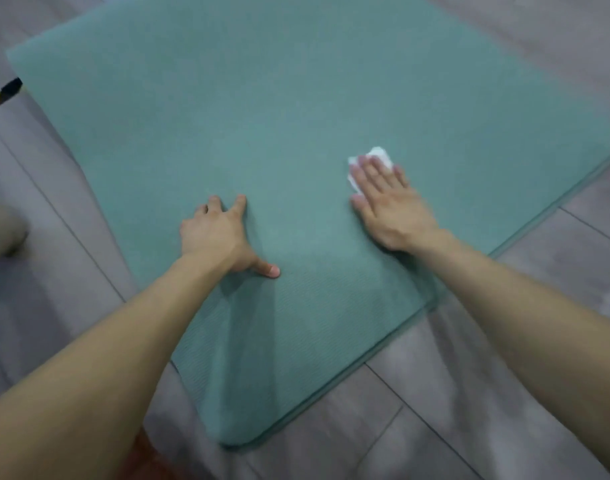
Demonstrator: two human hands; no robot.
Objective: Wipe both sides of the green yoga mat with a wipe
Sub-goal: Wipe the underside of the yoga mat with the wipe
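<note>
While one mat [296, 116] lies flat, right hand [390, 206] presses perhaps one wipe [378, 154].

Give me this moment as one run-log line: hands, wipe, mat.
phase: wiping upper face | right hand: flat, pressing white wipe onto green yoga mat | left hand: braced on mat, holding nothing | mat: spread on grey floor

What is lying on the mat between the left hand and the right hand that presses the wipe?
Nothing: in the head view only bare green mat separates the left hand from the right hand, which lies flat on the white wipe.
</note>
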